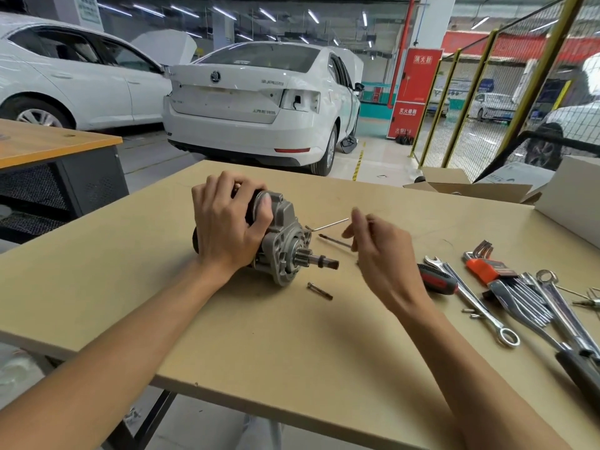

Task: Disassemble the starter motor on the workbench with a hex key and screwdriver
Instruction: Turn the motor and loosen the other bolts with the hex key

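Garage w/ white cars behind; starter motor (pixel 279 245) lay mid-workbench (pixel 227 336). Our left hand (pixel 227 225) clamped its body; right hand (pixel 380 251) hovered loose-fingered near the hex key (pixel 328 224), holding nothing. Motor looked heavy, rigid, prob greasy: grip the housing, not the shaft.

Occlusions, crops and blur in the head view

Left hand (pixel 227 222) covers most of the starter motor (pixel 282 245) body; only the nose housing and pinion shaft show. Right hand (pixel 380 251) is motion-blurred, fingers (pixel 357 216) smeared, so can't tell if they touch the hex key (pixel 328 224). The hand also hides the middle of the screwdriver (pixel 435 280): shaft tip shows on one side, red-black handle on the other. Bolt (pixel 319 291) head type too small to read. Wrenches (pixel 506 306) run off the right edge, as does the grey box (pixel 574 203). Worktop (pixel 227 319) near corner cut off by the bottom edge. Both forearms leave frame at the bottom.
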Tool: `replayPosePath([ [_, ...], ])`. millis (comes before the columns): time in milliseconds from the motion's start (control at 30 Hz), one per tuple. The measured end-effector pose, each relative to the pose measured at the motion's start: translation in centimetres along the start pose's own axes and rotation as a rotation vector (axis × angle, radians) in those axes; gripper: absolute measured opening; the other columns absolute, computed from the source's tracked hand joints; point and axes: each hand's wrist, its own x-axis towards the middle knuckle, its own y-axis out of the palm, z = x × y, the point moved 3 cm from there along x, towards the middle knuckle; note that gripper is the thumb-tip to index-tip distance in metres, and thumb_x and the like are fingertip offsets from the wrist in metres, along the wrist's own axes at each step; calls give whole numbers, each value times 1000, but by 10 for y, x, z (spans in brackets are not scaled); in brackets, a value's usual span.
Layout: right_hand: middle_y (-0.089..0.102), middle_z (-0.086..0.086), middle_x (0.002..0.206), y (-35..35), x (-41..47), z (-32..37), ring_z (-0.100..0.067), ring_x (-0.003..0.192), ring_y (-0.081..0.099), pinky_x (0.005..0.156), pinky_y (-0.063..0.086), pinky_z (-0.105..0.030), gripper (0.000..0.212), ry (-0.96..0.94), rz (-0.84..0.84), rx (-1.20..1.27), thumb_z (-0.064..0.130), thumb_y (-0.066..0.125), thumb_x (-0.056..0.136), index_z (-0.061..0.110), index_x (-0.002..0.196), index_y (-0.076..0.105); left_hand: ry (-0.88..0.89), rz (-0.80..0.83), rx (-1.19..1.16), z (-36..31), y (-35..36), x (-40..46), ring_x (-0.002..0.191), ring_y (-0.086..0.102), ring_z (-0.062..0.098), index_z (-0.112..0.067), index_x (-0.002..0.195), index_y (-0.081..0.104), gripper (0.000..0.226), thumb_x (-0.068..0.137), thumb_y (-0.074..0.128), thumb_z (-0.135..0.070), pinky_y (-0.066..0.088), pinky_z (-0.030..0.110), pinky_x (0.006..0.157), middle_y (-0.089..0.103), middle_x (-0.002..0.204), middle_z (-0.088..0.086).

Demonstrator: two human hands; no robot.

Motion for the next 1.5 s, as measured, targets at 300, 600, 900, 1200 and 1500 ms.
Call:
replayPosePath([
  [300,57,14,82,-14,-3,1,0,73,53,73,42,-25,40,-93,-60,117,33,40,106,13,89,70,74,94,-169,15,5,6,80,59,28,-10,100,73,46,98,44,-47,41,33,74,69,90,7],
  [600,68,-12,90,45,-37,13,-33,85,61,69,45,-38,21,-366,693,-514,31,46,101,23,119,52,-93,132,-404,28,8,8,81,62,21,-6,95,72,50,99,38,-43,44,32,69,69,89,4],
  [900,62,3,93,28,-26,1,-29,86,60,63,37,-35,14,-410,621,-419,22,58,97,26,110,63,-168,-42,-565,33,1,2,65,60,31,3,74,63,40,91,46,-29,46,43,59,66,70,12],
  [1200,62,28,72,7,-11,-29,6,71,58,65,40,-10,30,-90,745,-64,8,75,85,35,96,80,-92,-125,-514,34,-14,-14,68,59,38,2,78,63,38,93,42,-25,46,55,63,65,74,13],
  [1500,57,9,102,18,-2,-41,-13,89,58,77,43,-31,39,-50,350,-276,45,79,80,26,111,65,553,39,-233,59,-48,-36,68,51,30,-4,101,51,62,102,21,-57,42,39,59,64,79,27],
])
